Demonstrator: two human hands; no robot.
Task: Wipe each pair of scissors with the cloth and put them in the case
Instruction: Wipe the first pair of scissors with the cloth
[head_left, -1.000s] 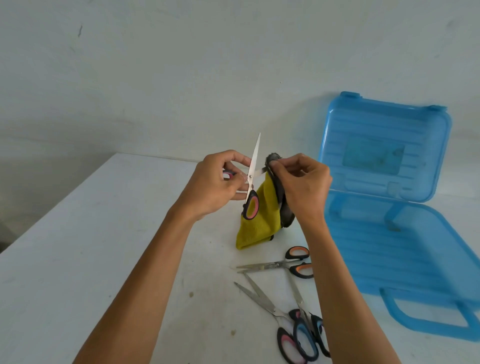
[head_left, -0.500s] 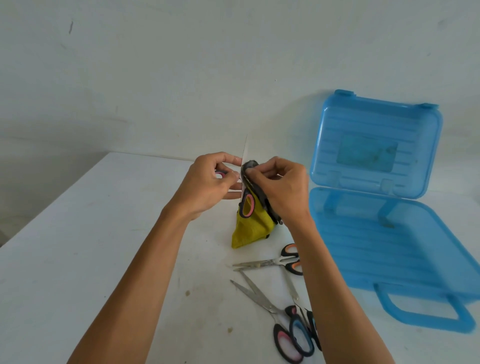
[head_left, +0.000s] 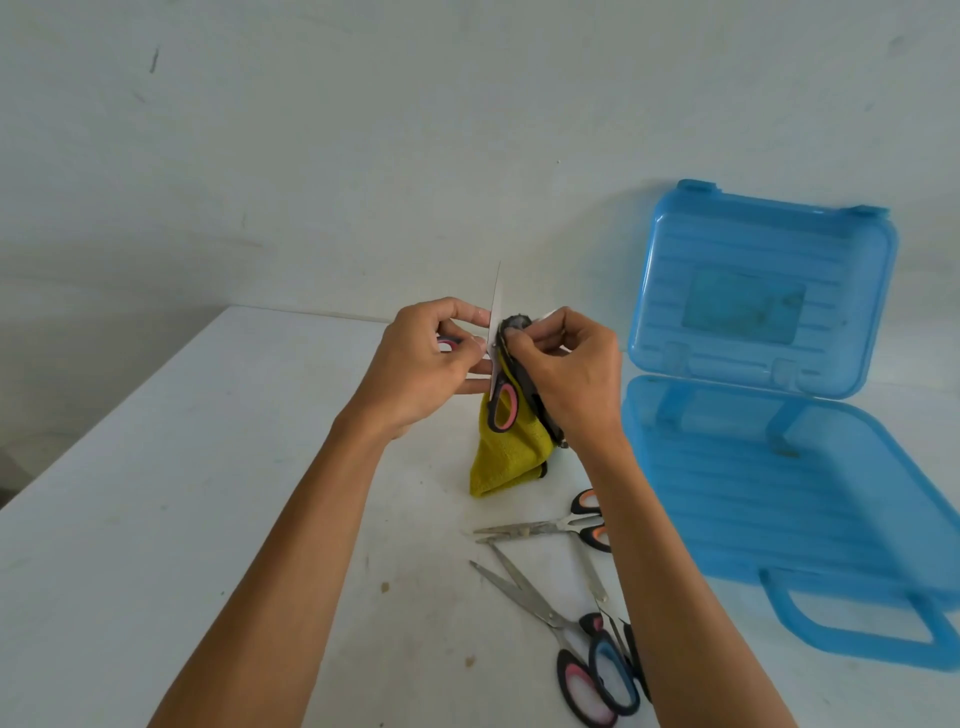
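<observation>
My left hand (head_left: 423, 369) grips one pink-and-black handle of an opened pair of scissors (head_left: 503, 404), whose one blade points straight up. My right hand (head_left: 566, 371) pinches the yellow-and-grey cloth (head_left: 506, 452) around the other blade, just right of the upright one. The cloth hangs down and its lower end reaches the white table (head_left: 182, 519). The blue plastic case (head_left: 779, 457) lies open at the right, its lid standing up; I see no scissors in it.
Three more pairs of scissors lie on the table near my right forearm: an orange-handled pair (head_left: 566, 526), a pink-handled pair (head_left: 550, 623) and a blue-handled pair (head_left: 613, 654), the last two overlapping. A white wall stands behind the table.
Both hands stay together on the scissors. My right hand slid the cloth down to the pivot half a second ago and now holds it slightly further out on the blade.
</observation>
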